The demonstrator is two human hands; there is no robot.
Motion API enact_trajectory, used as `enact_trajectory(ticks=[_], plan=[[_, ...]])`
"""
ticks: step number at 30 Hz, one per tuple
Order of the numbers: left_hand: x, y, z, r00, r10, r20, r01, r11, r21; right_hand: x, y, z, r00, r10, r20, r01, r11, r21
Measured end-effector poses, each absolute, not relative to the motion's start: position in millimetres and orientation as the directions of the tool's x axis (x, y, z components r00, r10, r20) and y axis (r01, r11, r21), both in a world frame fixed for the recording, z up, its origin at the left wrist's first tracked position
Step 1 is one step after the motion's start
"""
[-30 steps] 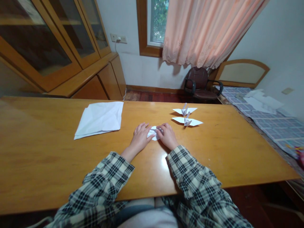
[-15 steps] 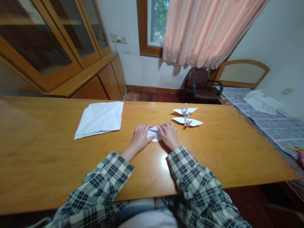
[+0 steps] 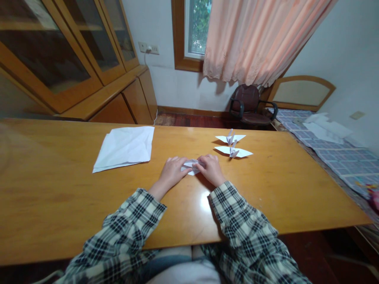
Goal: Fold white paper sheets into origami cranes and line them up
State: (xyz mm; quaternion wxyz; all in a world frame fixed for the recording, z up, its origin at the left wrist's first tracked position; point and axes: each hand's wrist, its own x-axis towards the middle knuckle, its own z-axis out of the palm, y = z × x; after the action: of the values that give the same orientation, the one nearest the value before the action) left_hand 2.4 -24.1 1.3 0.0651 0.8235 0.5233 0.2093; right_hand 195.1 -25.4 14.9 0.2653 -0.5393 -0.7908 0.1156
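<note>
Between my two hands a small piece of folded white paper [image 3: 193, 172] lies at the middle of the wooden table. My left hand [image 3: 172, 171] is closed on its left side, thumb on top. From the right, my right hand [image 3: 212, 169] grips the other side, its thumb pressing near the paper's middle. Parts of the folds are covered by the fingers. Just beyond my right hand stand two folded paper cranes, a nearer crane [image 3: 233, 152] and a farther crane [image 3: 230, 138], wings spread.
A stack of white paper sheets [image 3: 124, 149] lies to the left on the table [image 3: 74, 213]. Past the table's far edge are a brown armchair [image 3: 248, 103] and a glass-door cabinet [image 3: 115, 79]. A bed [image 3: 334, 146] with a checked cover stands at the right.
My right thumb has moved down and left over the folded paper, and my left hand has shifted slightly left. The paper's upper folds look more raised. The cranes and sheets stay put.
</note>
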Motion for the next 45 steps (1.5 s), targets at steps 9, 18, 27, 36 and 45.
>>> enact_trajectory(ticks=[9,18,27,36,45], plan=[[-4,-30,15,0.341,0.809,0.478,0.827,-0.5,0.257,198,-31,22,-0.387,0.791,0.474,0.687,0.59,-0.424],[1,-31,16,0.263,0.81,0.524,0.843,-0.457,0.284,196,-32,17,-0.379,0.751,0.54,0.701,0.614,-0.362],[2,-24,12,0.385,0.836,0.39,0.823,-0.503,0.264,197,-28,7,-0.456,0.788,0.413,0.702,0.604,-0.377],[4,-23,6,0.459,0.812,0.361,0.759,-0.57,0.316,201,-24,5,-0.407,0.835,0.37,0.783,0.528,-0.329],[-1,-16,-1,0.49,0.773,0.403,0.688,-0.627,0.367,201,-23,3,-0.416,0.84,0.348,0.771,0.528,-0.356]])
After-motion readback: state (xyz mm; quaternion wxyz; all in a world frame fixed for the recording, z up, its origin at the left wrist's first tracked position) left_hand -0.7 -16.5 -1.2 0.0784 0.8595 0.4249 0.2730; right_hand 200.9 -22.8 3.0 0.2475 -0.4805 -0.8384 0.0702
